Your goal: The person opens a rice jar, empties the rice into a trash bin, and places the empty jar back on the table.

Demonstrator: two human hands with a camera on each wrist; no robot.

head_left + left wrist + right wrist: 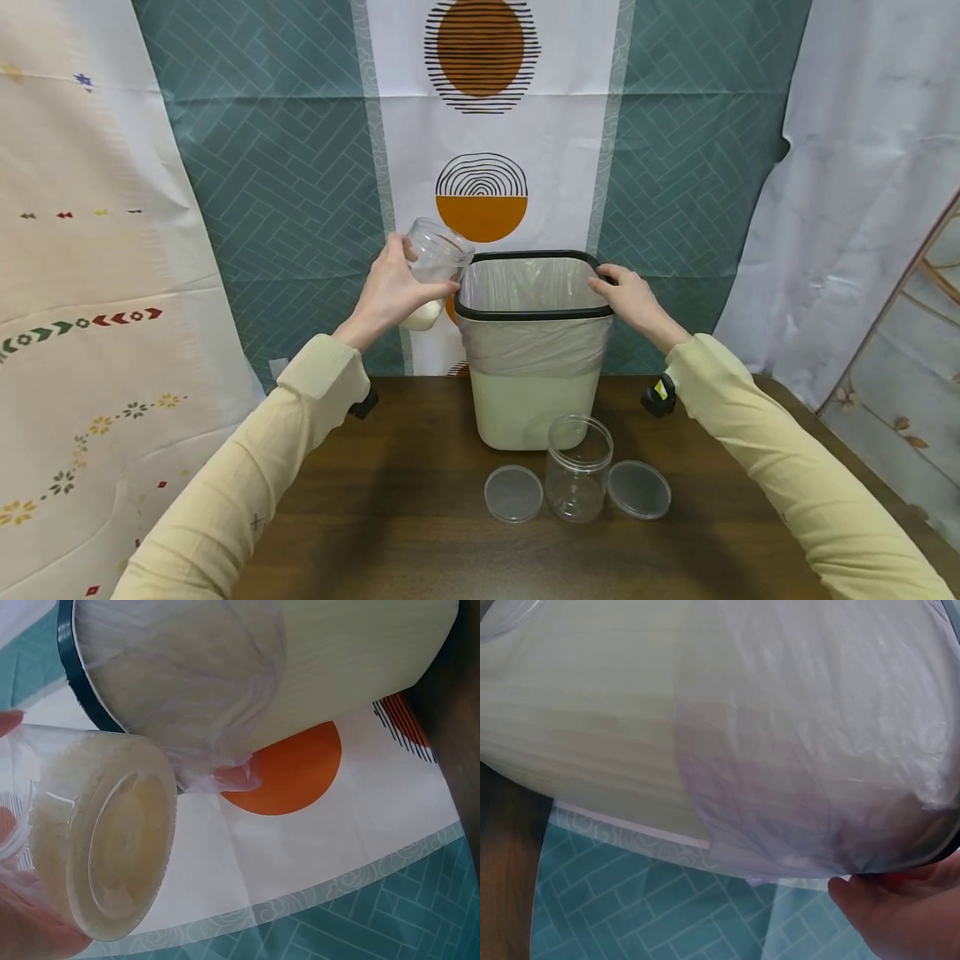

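In the head view my left hand (390,290) grips a clear plastic jar (437,248), its fingers and thumb around the side. The jar leans with its open mouth toward the bin's left rim, and pale, off-white contents (127,840) fill its lower part. My right hand (636,302) holds the black rim (536,315) of a cream trash bin (536,408) at the right corner. A translucent bag (802,750) lines the bin and folds down over its outside. The jar's base faces the left wrist camera.
On the brown table (420,533), a second clear jar (576,492) stands lidless in front of the bin. Two clear round lids lie beside it, a left lid (513,494) and a right lid (639,489). A patterned curtain (300,167) hangs behind.
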